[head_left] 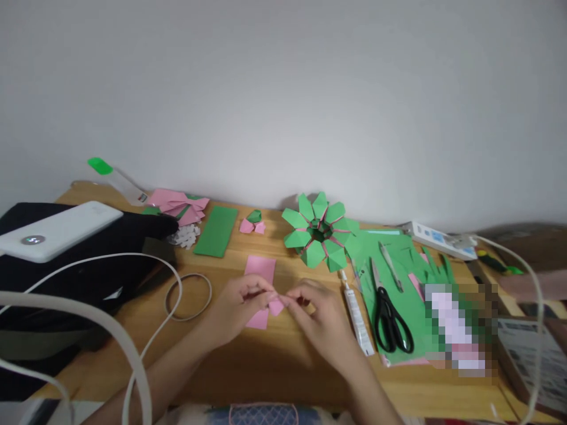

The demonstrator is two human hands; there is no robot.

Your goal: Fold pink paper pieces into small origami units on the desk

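Observation:
Between my two hands is a small folded piece of pink paper. My left hand pinches its left side with thumb and fingertips. On the other side, my right hand pinches the right end. Beneath the fingers lies a pink paper strip on the wooden table, partly covered by my left hand. Behind stands a green paper flower with pink edges between its petals. Left of it sit small folded pink and green pieces.
Right of my hands lie a glue tube, black-handled scissors, a pen and green paper sheets. To the left are a green paper stack, pink folded pieces, a white power bank and a looped cable.

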